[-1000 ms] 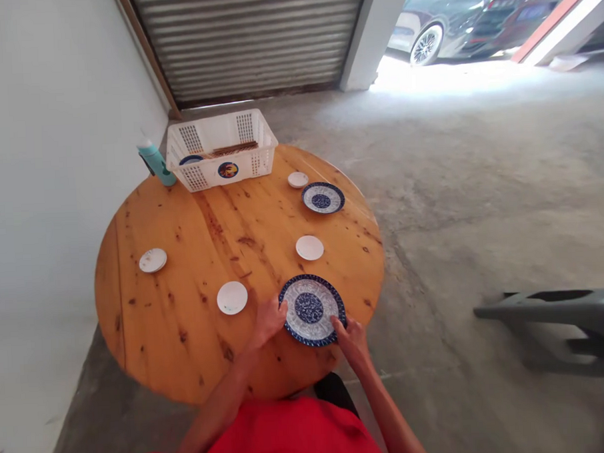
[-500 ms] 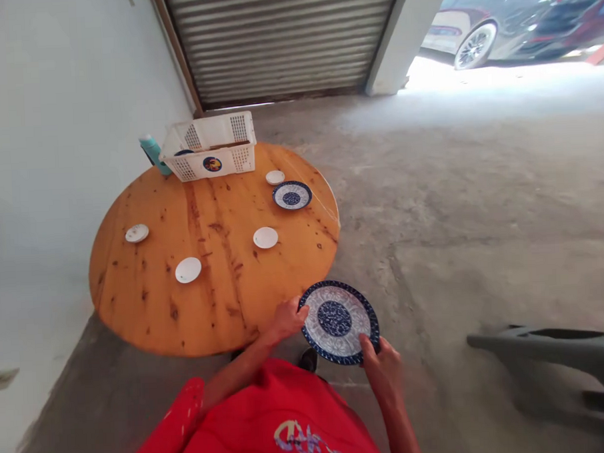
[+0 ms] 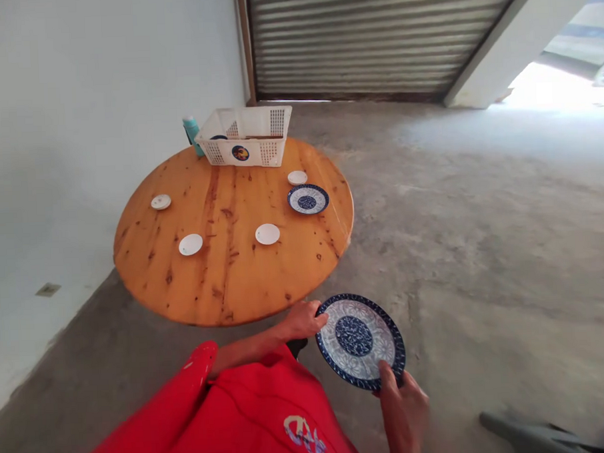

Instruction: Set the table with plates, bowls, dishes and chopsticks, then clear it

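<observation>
Both hands, left hand (image 3: 300, 320) & right hand (image 3: 404, 402), pinch blue plate (image 3: 359, 339) by rim, off table (image 3: 232, 223); other plate (image 3: 307, 199) + saucers not yet lifted.

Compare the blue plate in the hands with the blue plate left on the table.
The held plate is off the table, over the concrete floor; the table plate lies on the wood near the far right edge.
The held plate is gripped at its rim by the left hand and right hand; nothing touches the table plate.
The held plate is tilted; the table plate lies flat.
Both share a dark blue rim, pale patterned ring and blue centre.
</observation>
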`<state>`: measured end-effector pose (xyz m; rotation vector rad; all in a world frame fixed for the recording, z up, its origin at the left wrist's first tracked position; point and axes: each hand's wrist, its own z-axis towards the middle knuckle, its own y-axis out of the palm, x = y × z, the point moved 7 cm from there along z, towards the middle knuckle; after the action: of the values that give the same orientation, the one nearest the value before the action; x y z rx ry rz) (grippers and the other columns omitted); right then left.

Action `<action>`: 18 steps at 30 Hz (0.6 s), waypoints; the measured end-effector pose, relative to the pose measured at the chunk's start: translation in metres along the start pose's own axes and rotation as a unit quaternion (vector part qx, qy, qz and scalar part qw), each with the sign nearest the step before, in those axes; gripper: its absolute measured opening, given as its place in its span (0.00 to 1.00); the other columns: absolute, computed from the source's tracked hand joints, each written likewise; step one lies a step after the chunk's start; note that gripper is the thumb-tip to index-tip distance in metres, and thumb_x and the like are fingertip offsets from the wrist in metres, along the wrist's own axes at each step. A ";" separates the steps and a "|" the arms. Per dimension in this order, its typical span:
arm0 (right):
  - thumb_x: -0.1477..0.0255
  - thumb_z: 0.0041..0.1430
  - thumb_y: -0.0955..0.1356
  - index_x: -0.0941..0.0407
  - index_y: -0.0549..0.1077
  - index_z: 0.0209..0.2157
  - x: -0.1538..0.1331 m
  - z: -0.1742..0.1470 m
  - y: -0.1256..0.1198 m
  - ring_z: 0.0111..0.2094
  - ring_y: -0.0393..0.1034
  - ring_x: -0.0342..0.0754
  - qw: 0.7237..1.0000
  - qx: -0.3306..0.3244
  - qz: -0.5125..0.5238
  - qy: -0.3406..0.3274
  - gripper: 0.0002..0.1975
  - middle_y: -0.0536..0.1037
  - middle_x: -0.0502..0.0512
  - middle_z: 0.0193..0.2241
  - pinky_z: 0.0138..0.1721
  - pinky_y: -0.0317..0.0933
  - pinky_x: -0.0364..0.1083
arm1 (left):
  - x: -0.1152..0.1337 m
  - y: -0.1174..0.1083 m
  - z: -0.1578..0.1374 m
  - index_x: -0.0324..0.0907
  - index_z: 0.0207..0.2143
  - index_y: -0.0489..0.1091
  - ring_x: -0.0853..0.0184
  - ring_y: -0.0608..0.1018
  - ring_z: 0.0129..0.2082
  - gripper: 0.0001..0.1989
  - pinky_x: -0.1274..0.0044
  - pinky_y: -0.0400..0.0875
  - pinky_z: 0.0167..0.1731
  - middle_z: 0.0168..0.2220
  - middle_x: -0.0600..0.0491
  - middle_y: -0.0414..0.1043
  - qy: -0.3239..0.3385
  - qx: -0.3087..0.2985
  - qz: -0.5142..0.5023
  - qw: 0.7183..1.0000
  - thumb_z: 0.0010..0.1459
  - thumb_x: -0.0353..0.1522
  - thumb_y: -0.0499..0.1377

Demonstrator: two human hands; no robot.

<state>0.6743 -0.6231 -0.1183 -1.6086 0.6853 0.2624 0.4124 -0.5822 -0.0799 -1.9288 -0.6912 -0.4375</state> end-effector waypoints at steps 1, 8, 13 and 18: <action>0.47 0.58 0.59 0.48 0.66 0.21 0.000 0.012 -0.003 0.26 0.72 0.60 1.000 0.001 0.002 0.009 0.23 0.76 0.63 0.19 0.26 0.60 0.50 | 0.004 -0.002 0.007 0.41 0.41 0.76 0.60 0.80 0.42 0.12 0.75 0.67 0.40 0.41 0.47 0.81 -0.005 0.005 -0.006 1.000 0.66 0.37 0.54; 0.45 0.54 0.61 0.50 0.68 0.21 -0.037 0.132 -0.019 0.27 0.73 0.60 0.999 -0.039 0.008 -0.032 0.24 0.77 0.63 0.20 0.28 0.61 0.50 | 0.022 -0.024 0.075 0.42 0.47 0.75 0.57 0.80 0.45 0.16 0.74 0.69 0.43 0.46 0.45 0.81 -0.040 0.054 -0.080 0.995 0.66 0.40 0.53; 0.44 0.53 0.60 0.51 0.69 0.22 -0.087 0.223 -0.017 0.28 0.72 0.59 0.992 -0.076 -0.033 -0.096 0.26 0.77 0.63 0.20 0.28 0.60 0.49 | 0.025 -0.053 0.123 0.42 0.48 0.74 0.57 0.81 0.43 0.18 0.73 0.70 0.43 0.45 0.45 0.81 -0.078 0.111 -0.137 0.981 0.67 0.42 0.53; 0.45 0.54 0.60 0.52 0.68 0.21 -0.131 0.279 -0.001 0.28 0.70 0.58 0.983 -0.099 -0.045 -0.148 0.25 0.75 0.62 0.19 0.29 0.57 0.49 | 0.023 -0.083 0.156 0.41 0.46 0.74 0.60 0.80 0.42 0.17 0.75 0.69 0.41 0.44 0.46 0.80 -0.100 0.158 -0.147 0.971 0.68 0.42 0.51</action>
<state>0.6322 -0.3187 -0.0941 -1.7376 0.3653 0.5059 0.3783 -0.4077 -0.0770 -1.5858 -1.1183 -0.2929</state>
